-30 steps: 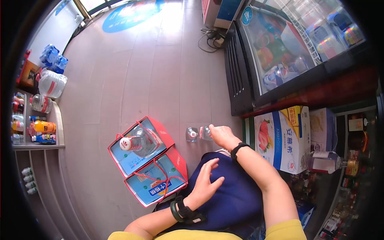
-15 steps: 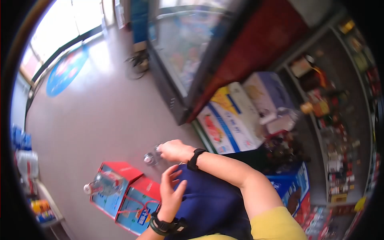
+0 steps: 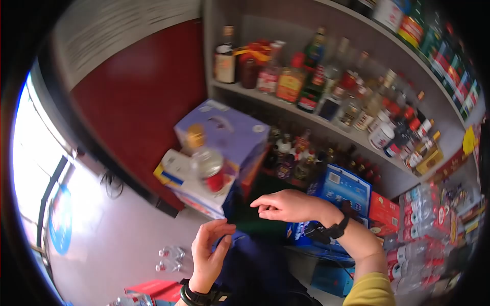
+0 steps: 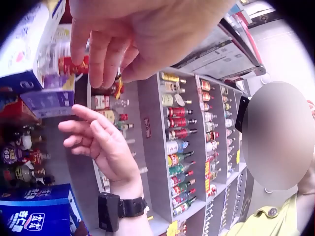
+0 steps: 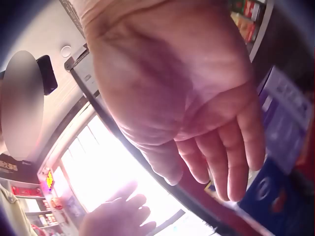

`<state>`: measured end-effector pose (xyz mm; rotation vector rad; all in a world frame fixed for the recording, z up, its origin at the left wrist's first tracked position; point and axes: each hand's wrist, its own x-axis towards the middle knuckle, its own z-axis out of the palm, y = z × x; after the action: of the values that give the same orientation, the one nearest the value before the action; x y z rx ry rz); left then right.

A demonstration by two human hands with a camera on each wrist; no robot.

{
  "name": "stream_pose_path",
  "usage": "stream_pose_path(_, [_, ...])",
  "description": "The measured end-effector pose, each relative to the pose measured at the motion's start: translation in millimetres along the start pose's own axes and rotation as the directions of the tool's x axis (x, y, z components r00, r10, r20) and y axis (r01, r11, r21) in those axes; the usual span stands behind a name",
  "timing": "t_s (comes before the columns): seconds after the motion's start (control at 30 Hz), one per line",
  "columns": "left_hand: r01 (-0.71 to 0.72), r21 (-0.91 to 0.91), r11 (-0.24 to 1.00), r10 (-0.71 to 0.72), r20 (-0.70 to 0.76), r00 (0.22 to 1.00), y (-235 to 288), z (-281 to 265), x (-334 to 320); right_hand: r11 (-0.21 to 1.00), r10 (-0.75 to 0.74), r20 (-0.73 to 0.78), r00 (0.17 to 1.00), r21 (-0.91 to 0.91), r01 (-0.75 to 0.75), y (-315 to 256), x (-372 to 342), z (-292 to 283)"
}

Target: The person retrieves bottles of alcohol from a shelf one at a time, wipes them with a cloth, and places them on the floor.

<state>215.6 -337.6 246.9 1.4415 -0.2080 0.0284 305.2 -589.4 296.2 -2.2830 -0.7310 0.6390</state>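
Beside the dark red panel (image 3: 138,86), atop a white milk carton (image 3: 176,162), a clear gold-capped bottle (image 3: 208,166) with a red label is standing, slightly blurred. Its long axis appears to be running upright, the cap leaning up and leftward in the head view. From the right hand (image 3: 293,206), whose fingers are pointing toward the carton, the bottle is lying ahead and to the left; from the left hand (image 3: 206,252), it is lying ahead, past the fingertips. Both hands are hanging apart from it, and I cannot tell which is nearer in depth. Neither is gripping anything: the fingers are loosely bent.

Only the right wrist view is showing the right palm, bare; I cannot make out the bottle there. The left wrist view is revealing rows of bottles (image 4: 179,133) on tall shelves. The head view alone is showing two small clear bottles (image 3: 168,264) on the floor.
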Motion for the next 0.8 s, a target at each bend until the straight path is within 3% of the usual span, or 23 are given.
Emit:
stream_pose_path(0.1, [0.018, 0.034, 0.999, -0.024, 0.167, 0.986, -1, 45, 45, 0.997, 0.039, -0.116, 0.992, 0.073, -0.03, 47, -38, -34])
stream_pose_path(0.17, [0.047, 0.021, 0.999, -0.051, 0.272, 0.961, -7, 73, 73, 0.931, 0.084, -0.181, 0.98, 0.365, -0.012, 74, -45, -56])
stream_pose_path(0.33, [0.115, -0.023, 0.993, -0.102, 0.316, 0.943, -34, 106, 122, 0.762, 0.26, -0.294, 0.92, 0.647, -0.009, 138, 10, -102])
stream_pose_path(0.37, [0.115, -0.017, 0.993, -0.103, 0.329, 0.939, -38, 110, 130, 0.766, 0.294, -0.27, 0.917, 0.64, -0.057, 156, 33, -104])
stream_pose_path(0.47, [-0.027, -0.032, 0.999, 0.032, 0.161, 0.986, -48, 113, 148, 0.767, 0.373, -0.226, 0.9, 0.621, -0.161, 212, 106, -117])
stream_pose_path(0.5, [-0.073, 0.014, 0.997, 0.071, 0.116, 0.991, -52, 113, 151, 0.763, 0.42, -0.208, 0.883, 0.608, -0.22, 228, 128, -124])
stream_pose_path(0.57, [-0.252, 0.162, 0.954, 0.259, -0.022, 0.966, -62, 114, 152, 0.796, 0.428, -0.307, 0.85, 0.573, -0.194, 256, 164, -136])
stream_pose_path(0.63, [-0.332, 0.409, 0.85, 0.305, 0.132, 0.943, -71, 88, 151, 0.831, 0.423, -0.382, 0.822, 0.524, -0.185, 276, 192, -141])
stream_pose_path(0.67, [-0.406, 0.436, 0.803, 0.415, 0.079, 0.906, -63, 101, 164, 0.845, 0.423, -0.412, 0.807, 0.502, -0.187, 283, 203, -141])
stream_pose_path(0.7, [-0.398, 0.571, 0.718, 0.372, 0.167, 0.913, -39, 101, 171, 0.856, 0.421, -0.438, 0.794, 0.481, -0.189, 288, 212, -137])
stream_pose_path(0.8, [-0.372, 0.555, 0.744, 0.34, 0.165, 0.926, -60, 92, 176, 0.888, 0.405, -0.498, 0.767, 0.414, -0.201, 302, 237, -131])
